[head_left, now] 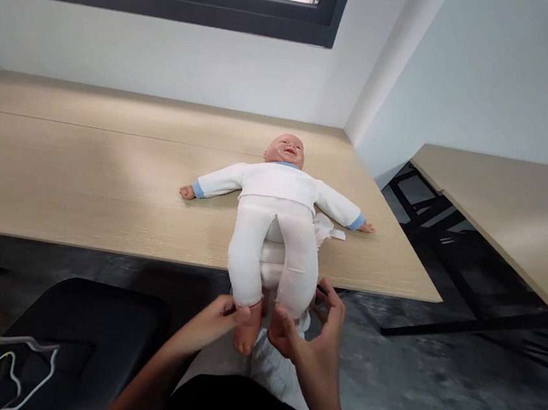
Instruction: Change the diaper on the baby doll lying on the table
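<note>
A baby doll (281, 183) lies on its back at the near edge of the table, arms spread out. It wears a white top with blue cuffs and white trousers (251, 235); its bare feet hang past the edge. My left hand (223, 317) grips the lower leg on the left, thumb over the ankle. Around the other ankle is my right hand (321, 340), its thumb on the front and its bent fingers at the outer side, where contact is partly hidden. A white diaper-like piece (321, 228) with a tab sticks out beside the doll's hip.
The doll rests on a light wooden table (109, 188) against the wall, below a dark-framed window (240, 9). To the left stands a black chair (94, 330), with white cables (19, 341) nearby. Another table (514, 197) with black legs is at the right.
</note>
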`<action>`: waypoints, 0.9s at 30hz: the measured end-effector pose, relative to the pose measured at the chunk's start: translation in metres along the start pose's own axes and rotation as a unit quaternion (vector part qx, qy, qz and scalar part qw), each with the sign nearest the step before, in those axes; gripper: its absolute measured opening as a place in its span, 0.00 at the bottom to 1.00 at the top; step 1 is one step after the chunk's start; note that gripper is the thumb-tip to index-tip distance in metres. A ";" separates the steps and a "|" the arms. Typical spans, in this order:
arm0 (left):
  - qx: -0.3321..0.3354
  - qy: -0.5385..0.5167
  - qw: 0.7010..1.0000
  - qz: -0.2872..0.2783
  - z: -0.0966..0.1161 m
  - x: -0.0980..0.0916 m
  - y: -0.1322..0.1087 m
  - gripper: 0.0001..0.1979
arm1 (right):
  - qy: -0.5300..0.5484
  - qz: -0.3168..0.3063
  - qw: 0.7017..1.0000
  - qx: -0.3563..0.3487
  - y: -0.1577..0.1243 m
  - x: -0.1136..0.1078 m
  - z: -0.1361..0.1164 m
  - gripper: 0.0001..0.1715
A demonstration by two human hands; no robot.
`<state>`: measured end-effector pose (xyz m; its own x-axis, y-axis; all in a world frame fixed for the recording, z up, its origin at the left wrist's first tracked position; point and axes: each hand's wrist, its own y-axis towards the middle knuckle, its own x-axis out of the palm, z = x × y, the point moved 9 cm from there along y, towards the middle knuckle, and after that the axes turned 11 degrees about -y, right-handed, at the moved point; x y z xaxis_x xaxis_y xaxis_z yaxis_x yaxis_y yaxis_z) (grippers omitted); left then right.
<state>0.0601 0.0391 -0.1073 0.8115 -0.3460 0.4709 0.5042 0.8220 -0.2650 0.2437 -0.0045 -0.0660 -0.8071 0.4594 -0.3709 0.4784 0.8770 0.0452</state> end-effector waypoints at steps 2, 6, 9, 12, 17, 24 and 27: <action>0.069 0.131 0.985 0.087 0.032 -0.019 -0.007 0.28 | 0.008 -0.027 0.999 0.017 -0.003 0.011 0.005 0.54; 0.262 0.368 0.860 0.239 0.106 -0.028 -0.026 0.14 | 0.045 -0.032 0.998 0.040 -0.001 0.020 0.006 0.58; 0.268 0.505 0.782 0.249 0.128 -0.021 -0.012 0.13 | 0.084 -0.050 0.994 0.044 0.000 0.026 0.006 0.63; 0.182 0.556 0.777 0.232 0.131 -0.029 0.023 0.20 | 0.092 -0.078 0.992 0.036 0.001 0.030 0.004 0.72; 0.161 0.320 0.928 0.104 0.135 -0.024 0.070 0.25 | 0.097 -0.142 0.985 0.015 0.003 0.032 -0.005 0.65; 0.094 0.070 0.991 0.071 0.132 -0.023 0.094 0.43 | 0.127 -0.167 0.978 0.014 0.009 0.025 -0.015 0.53; 0.103 -0.015 0.990 0.095 0.128 -0.032 0.102 0.40 | 0.141 -0.175 0.974 0.010 0.011 0.019 -0.022 0.50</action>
<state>0.0476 0.1918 -0.0411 0.8753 -0.1646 0.4547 0.2696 0.9467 -0.1762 0.2262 0.0168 -0.0515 -0.9837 0.1557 -0.0898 0.1611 0.9853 -0.0569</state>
